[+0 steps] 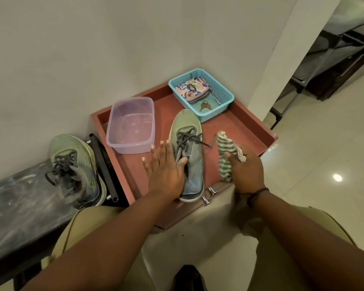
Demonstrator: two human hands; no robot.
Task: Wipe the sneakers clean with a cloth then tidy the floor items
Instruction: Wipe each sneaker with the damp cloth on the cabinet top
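Head view: left hand [166, 166] lies spread, fingers apart, on the grey-green laced sneaker [188, 154] on the red-brown surface [229, 127], seemingly steadying it; right hand [245, 166] is clamped around the green-striped cloth [224, 152] just beside, likely ready for wiping; second sneaker [76, 169] waits well left.

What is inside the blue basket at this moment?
The blue basket holds a floral-patterned pouch leaning against its far side and a pair of keys on the mesh bottom. Whatever lies under the pouch is covered and cannot be seen.

Hands [166, 164] on sneaker [187, 133], cloth [225, 152]
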